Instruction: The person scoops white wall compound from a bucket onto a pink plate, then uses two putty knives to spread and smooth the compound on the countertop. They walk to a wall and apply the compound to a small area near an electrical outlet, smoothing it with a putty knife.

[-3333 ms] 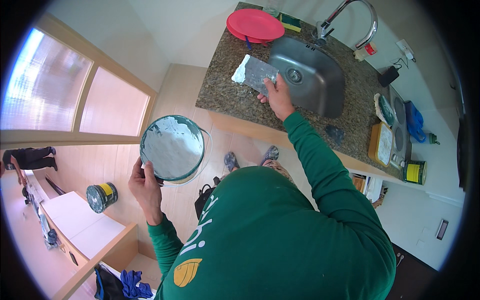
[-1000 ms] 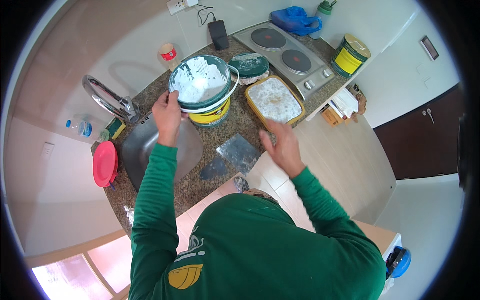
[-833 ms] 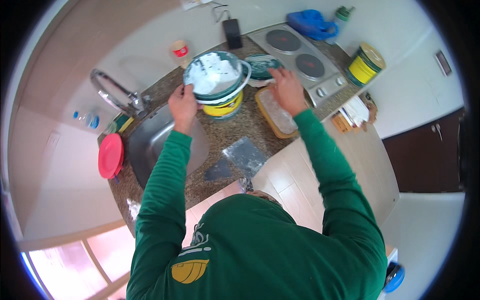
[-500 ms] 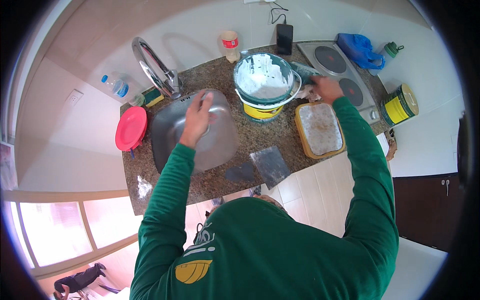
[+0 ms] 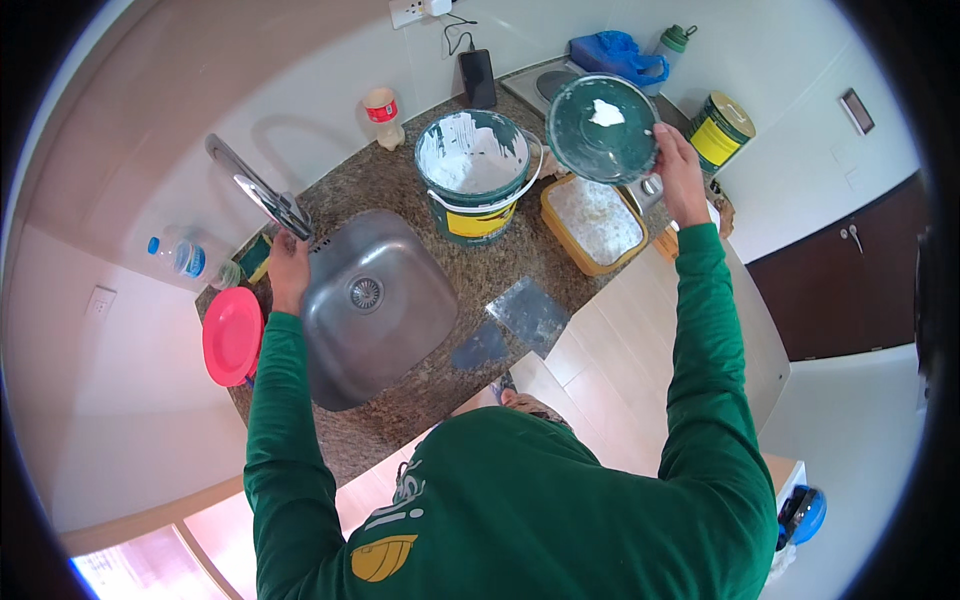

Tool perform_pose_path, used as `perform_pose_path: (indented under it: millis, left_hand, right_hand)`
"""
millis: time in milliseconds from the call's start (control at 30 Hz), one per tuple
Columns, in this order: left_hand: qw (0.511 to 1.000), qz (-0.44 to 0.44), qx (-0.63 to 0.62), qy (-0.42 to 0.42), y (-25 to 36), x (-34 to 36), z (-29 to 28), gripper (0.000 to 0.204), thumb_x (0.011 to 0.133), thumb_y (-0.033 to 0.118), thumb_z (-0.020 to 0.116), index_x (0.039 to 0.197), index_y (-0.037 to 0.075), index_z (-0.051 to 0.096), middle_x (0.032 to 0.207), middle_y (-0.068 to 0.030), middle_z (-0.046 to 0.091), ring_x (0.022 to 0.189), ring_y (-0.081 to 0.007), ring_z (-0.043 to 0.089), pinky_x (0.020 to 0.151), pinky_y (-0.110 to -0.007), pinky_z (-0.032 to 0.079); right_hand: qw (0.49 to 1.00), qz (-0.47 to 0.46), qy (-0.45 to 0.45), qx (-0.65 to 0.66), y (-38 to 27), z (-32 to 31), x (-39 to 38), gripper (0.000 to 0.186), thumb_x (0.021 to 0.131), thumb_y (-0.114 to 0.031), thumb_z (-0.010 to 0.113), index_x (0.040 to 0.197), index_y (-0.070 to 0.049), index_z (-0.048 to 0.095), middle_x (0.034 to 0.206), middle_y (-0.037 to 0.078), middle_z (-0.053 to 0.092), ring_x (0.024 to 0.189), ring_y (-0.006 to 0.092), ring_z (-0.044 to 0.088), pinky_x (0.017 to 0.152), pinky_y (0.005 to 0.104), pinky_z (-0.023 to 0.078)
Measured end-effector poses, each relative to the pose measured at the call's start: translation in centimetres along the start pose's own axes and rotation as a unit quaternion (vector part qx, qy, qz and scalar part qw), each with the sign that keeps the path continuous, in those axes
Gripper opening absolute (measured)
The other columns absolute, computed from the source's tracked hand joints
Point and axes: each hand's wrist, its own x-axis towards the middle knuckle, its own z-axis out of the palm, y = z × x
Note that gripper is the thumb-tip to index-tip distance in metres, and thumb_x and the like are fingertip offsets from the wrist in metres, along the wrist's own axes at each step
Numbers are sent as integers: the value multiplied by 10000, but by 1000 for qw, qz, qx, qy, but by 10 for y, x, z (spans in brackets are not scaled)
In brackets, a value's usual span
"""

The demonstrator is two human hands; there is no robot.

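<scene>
My right hand [image 5: 682, 178] grips the rim of a round dark green lid [image 5: 605, 135], raised above the counter and tilted toward me. A white smear sits on the lid's face. To its left stands a green bucket [image 5: 480, 222] with a yellow label and white handle, its inner wall coated with white. My left hand [image 5: 289, 268] is at the base of the chrome faucet [image 5: 262, 192], by the sink's far left corner. Its fingertips are partly hidden there, so I cannot make out its grip. A yellow-and-green sponge [image 5: 256, 258] lies just left of it.
The steel sink [image 5: 375, 340] is set into the granite counter. A yellow tub [image 5: 592, 262] of white material, two dark flat sheets [image 5: 530, 312], a pink plate [image 5: 232, 340], bottles, a plugged-in phone [image 5: 478, 80] and a hob [image 5: 527, 88] surround the work area.
My right hand has lifted the green lid from beside the bucket. My left hand has moved left from over the sink to the faucet's base. The view has shifted.
</scene>
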Motion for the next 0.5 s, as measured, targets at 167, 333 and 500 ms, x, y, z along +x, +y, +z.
perform_pose_path:
  millis: [167, 333, 500]
  left_hand:
    - [989, 31, 147, 11, -20, 30, 4, 541, 936, 194, 686, 1401, -79, 637, 1287, -289, 734, 1246, -405, 698, 1080, -451, 529]
    - [980, 84, 179, 10, -14, 35, 3, 407, 931, 187, 679, 1299, 21, 728, 1248, -257, 747, 1123, -456, 707, 1016, -524, 550]
    - [982, 50, 180, -16, 6, 23, -7, 423, 1047, 375, 620, 1269, 42, 757, 1158, -255, 771, 1101, -467, 731, 987, -545, 567]
  right_hand:
    - [994, 68, 68, -59, -14, -3, -93, 667, 1121, -593, 489, 1330, 11, 682, 1086, 109, 699, 843, 161, 636, 635, 305, 499]
    - [989, 98, -106, 15, 17, 61, -204, 571, 1165, -450, 490, 1358, 58, 663, 1354, 148, 695, 1277, 222, 598, 1154, 347, 426]
    - [922, 266, -235, 152, 48, 183, -247, 502, 1129, -428, 603, 1348, 16, 686, 1239, 63, 714, 1166, 163, 611, 1075, 329, 468]
